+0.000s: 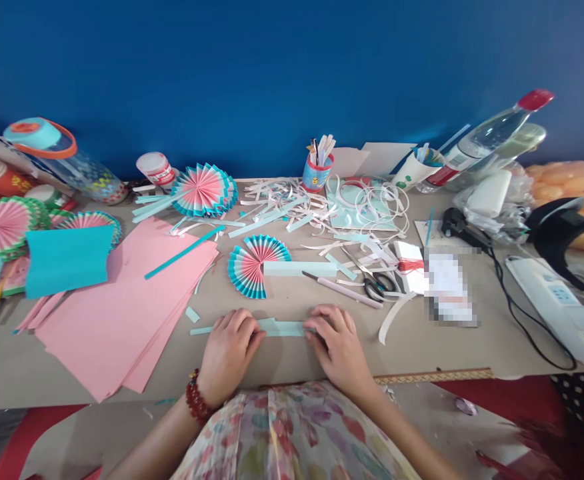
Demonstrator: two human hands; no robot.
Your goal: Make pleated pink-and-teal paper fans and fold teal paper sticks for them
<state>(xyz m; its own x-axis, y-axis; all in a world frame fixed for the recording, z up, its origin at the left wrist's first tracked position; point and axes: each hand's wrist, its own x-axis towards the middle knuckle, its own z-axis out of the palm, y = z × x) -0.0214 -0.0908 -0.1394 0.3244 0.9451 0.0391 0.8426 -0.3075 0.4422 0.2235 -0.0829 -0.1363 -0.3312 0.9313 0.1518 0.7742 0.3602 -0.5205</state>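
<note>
A light blue paper strip (286, 328) lies flat along the table in front of me. My left hand (232, 343), with a beaded bracelet at the wrist, presses bent fingers and thumb on the strip's left part. At its right end, the curled fingers of my right hand (337, 340) grip the paper. The left hand hides part of the strip, whose tail pokes out beyond it. Just past the hands sits a pleated pink and blue paper fan (252, 273), partly spread, with a pale strip (299, 269) beside it. A slim pink-handled tool (349, 292) lies nearby.
Pink paper sheets (127, 300) and a blue sheet (69, 260) spread at left. Black-handled scissors (379, 287), thread wound on white card (411, 265) and a power strip (562, 310) lie right. Paper scraps (292, 203), a pen cup (317, 173) and bottles (487, 143) line the back.
</note>
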